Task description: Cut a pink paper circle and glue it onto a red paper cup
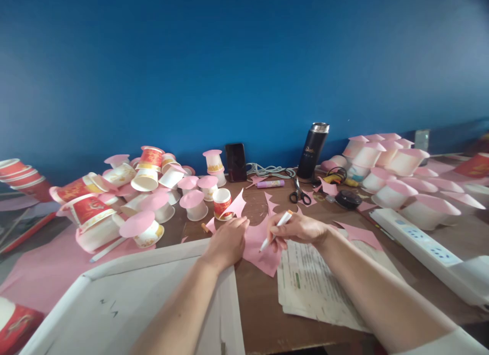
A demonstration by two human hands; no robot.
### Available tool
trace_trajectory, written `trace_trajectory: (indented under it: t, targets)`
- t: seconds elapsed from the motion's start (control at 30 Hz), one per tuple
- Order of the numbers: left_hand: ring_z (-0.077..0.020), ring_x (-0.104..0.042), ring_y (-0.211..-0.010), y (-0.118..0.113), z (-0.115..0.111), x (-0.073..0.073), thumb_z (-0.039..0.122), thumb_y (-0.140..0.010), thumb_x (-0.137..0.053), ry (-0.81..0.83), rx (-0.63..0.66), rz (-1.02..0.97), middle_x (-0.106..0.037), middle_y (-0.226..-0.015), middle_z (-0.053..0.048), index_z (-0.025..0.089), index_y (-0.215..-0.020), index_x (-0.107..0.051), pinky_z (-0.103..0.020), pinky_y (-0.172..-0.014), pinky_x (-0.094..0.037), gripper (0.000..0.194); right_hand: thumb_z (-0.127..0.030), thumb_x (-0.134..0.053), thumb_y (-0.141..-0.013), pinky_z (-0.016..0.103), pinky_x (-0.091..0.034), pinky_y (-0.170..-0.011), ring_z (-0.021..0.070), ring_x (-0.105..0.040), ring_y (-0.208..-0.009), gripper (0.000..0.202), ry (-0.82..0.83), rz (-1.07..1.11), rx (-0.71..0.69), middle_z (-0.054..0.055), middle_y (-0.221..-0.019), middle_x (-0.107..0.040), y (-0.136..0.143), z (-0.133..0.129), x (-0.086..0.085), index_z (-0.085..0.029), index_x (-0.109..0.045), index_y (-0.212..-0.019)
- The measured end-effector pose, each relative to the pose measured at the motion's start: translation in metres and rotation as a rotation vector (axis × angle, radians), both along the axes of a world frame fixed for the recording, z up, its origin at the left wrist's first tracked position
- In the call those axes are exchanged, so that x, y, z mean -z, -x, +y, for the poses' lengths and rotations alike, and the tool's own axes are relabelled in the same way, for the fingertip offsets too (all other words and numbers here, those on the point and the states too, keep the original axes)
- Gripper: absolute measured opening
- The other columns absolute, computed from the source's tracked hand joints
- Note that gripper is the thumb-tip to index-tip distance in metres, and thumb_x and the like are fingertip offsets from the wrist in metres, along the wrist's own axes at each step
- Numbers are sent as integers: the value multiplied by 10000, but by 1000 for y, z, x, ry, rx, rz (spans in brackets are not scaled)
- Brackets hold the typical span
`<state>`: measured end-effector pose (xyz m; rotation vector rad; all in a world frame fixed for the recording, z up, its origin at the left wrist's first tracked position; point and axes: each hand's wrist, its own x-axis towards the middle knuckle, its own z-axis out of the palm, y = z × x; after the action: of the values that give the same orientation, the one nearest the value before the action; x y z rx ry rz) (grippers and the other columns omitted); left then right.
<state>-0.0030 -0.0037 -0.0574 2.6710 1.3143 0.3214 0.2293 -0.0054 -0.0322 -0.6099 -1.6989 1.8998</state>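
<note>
While printed sheets (317, 283) in the lower centre right carry rows of text too small to read, the black bottle (312, 154) in the upper centre right bears pale lettering, also illegible. A few dark marks show on the white board (153, 304) at lower left. The red cup (19, 327) in the lower left corner and the power strip (416, 243) at the right edge are cut off.

At the centre, the right hand (296, 228) grips a white marker (283, 220), covering part of its barrel. Its long axis runs diagonally, orange end to the upper right, tip down-left over the pink paper (267, 266), whose upper right is hidden behind that hand. The left hand (228, 239) lies palm down at the paper's left edge, fingertips partly hidden; whether it pinches anything, I cannot tell.
</note>
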Motion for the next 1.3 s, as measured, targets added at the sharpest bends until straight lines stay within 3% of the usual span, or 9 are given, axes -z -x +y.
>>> trace_trajectory:
  t: [0.2,0.33,0.43,0.77,1.0,1.17,1.3]
  targets:
    - [-200,-428,-1290,2,2,3,151,-901,-376,-13,5,2,-475,-1402,-98,215,-1366,-410,-354,-980,-422,471,-354,-616,-868,380,-492,-842,178,-674,-789,261,10,112,92,44,-705,-684,6,-1,3,-120,-657,-975]
    - [-254,-531,-1065,6,-7,-12,299,-894,-481,-201,-65,15,-626,-1048,-89,195,-1033,-626,-421,-922,-411,227,-325,-616,-870,428,-467,-902,176,-675,-790,223,6,129,170,44,-741,-698,7,0,3,-141,-650,-990]
    - [-249,-556,-934,8,-15,-18,311,-887,-496,-185,-55,97,-621,-871,-77,187,-787,-652,-417,-848,-414,224,-317,-612,-873,422,-470,-894,176,-676,-799,210,12,125,199,50,-759,-704,6,0,1,-143,-653,-984]
    - [-259,-535,-996,9,-20,-14,328,-894,-494,-193,-16,86,-626,-1008,-80,177,-928,-639,-422,-887,-390,213,-324,-613,-870,407,-493,-910,176,-669,-907,238,22,103,299,62,-896,-710,13,-1,2,-178,-634,-1057]
    - [-248,-582,-967,20,-16,-15,343,-917,-428,-161,-125,91,-664,-959,-75,181,-906,-629,-419,-875,-385,259,-385,-627,-850,403,-464,-954,209,-643,-1035,419,-90,-105,272,104,-1059,-694,17,-6,0,-184,-561,-1212]
    - [-219,-612,-866,28,-11,-14,307,-900,-444,-186,-167,15,-679,-858,-49,202,-803,-633,-362,-815,-406,236,-415,-640,-829,371,-481,-933,222,-626,-1080,440,-204,-258,216,97,-1132,-667,20,-8,-5,-206,-553,-1206]
    - [-227,-594,-834,33,-3,-16,349,-909,-417,-381,-446,-168,-651,-805,-71,198,-728,-611,-349,-794,-420,306,-445,-637,-817,388,-475,-956,224,-632,-1074,446,-217,-313,219,76,-1114,-673,22,-10,-8,-227,-548,-1195]
